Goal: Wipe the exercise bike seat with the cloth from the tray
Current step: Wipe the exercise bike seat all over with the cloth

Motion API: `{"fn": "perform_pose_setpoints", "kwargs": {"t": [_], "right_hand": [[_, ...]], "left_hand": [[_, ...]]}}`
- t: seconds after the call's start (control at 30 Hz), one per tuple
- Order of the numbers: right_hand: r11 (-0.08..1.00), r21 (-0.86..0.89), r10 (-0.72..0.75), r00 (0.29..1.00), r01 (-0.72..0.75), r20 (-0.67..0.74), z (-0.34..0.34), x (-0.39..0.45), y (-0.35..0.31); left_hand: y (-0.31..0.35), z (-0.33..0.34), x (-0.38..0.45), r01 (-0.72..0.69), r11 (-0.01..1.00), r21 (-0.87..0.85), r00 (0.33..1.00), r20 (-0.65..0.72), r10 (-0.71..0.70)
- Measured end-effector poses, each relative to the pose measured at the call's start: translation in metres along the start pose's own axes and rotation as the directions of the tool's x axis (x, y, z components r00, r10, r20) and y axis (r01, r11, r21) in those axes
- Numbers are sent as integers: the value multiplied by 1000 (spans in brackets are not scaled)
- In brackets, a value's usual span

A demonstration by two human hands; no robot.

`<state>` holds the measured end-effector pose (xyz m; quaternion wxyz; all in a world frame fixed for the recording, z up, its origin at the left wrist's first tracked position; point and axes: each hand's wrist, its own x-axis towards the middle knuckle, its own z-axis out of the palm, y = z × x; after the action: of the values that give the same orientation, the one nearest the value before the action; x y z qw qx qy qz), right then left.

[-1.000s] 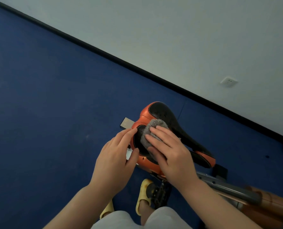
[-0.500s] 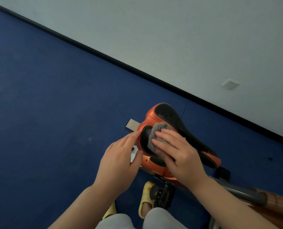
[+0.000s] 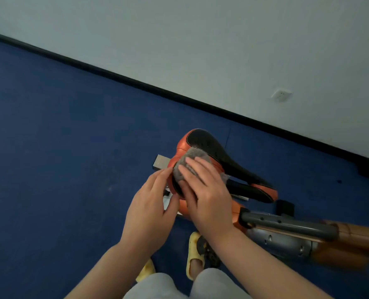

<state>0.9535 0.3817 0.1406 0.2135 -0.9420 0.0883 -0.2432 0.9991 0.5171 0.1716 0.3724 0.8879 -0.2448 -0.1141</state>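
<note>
The orange and black exercise bike seat (image 3: pixel 209 145) sits at the middle of the view, its nose pointing right. A grey cloth (image 3: pixel 192 157) lies bunched on the wide rear part of the seat. My right hand (image 3: pixel 205 190) presses flat on the cloth, fingers spread over it. My left hand (image 3: pixel 151 210) rests against the seat's left rear edge, fingers touching the orange rim and holding nothing. The tray is out of view.
The bike's grey seat post (image 3: pixel 287 223) and orange frame (image 3: pixel 351 236) run off to the right. My feet in yellow slippers (image 3: pixel 193 255) stand beside a pedal on the blue floor (image 3: pixel 60 158). A white wall (image 3: pixel 200 50) with a socket (image 3: pixel 281 94) is behind.
My right hand has slid the cloth up toward the rear top of the seat. My left hand stays against the seat's edge. The view has shifted slightly.
</note>
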Motion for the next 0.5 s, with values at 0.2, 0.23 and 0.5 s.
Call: {"fn": "perform_pose_setpoints", "kwargs": {"t": [0.2, 0.23, 0.5], "right_hand": [[999, -27, 21, 1000, -21, -10, -22, -25, 28], [996, -24, 88, 995, -90, -48, -22, -26, 25], [999, -46, 12, 1000, -12, 3, -22, -27, 29]], "left_hand": [[-4, 2, 4, -100, 994, 42, 995, 11, 100], [-3, 4, 5, -108, 993, 46, 994, 5, 108], [10, 21, 18, -206, 977, 64, 978, 35, 204]]}}
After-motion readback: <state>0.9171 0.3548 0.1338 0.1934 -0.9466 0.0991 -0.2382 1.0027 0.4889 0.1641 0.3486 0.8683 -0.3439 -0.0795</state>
